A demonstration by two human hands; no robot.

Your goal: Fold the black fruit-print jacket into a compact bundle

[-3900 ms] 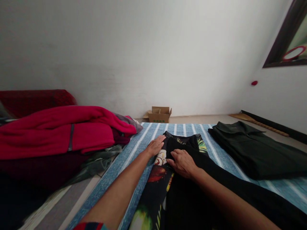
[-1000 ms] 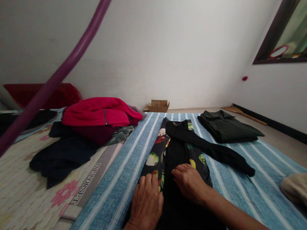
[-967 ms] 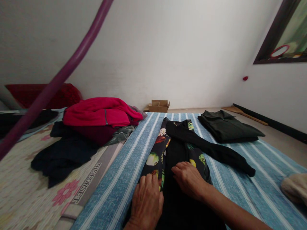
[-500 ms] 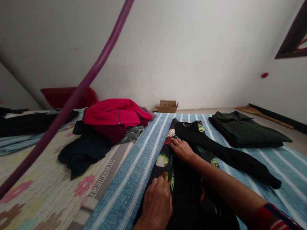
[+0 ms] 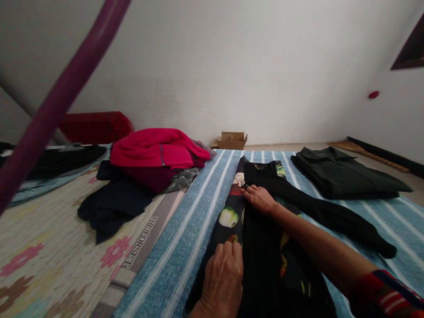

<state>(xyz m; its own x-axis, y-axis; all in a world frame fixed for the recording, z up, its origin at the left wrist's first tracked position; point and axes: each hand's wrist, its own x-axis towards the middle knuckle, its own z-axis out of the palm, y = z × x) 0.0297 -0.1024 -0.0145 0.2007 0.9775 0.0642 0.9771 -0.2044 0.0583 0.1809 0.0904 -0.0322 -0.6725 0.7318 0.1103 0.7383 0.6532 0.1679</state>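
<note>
A black long-sleeved top (image 5: 261, 247) with a colourful fruit and leaf print lies on the blue striped sheet. Its left side is folded over, and one plain black sleeve stretches out to the right. My left hand (image 5: 223, 274) is closed on the folded edge at the lower left of the top; its fingertips are partly hidden. Farther up, my right hand (image 5: 260, 199) grips the same folded edge near the collar end, fingers pressed together on the cloth. My right forearm crosses over the top.
A folded dark green garment (image 5: 344, 174) lies to the right on the striped sheet (image 5: 185, 247). Left of it are a pink fleece (image 5: 155, 148) and a dark navy garment (image 5: 115, 205) on a flowered blanket (image 5: 66, 238). A purple tube (image 5: 69, 84) crosses the upper left. Behind stands a cardboard box (image 5: 232, 141).
Both hands stay on the folded edge, with the fold lying slightly more inward over the top. The camera view has shifted a little, and the purple tube appears farther left.
</note>
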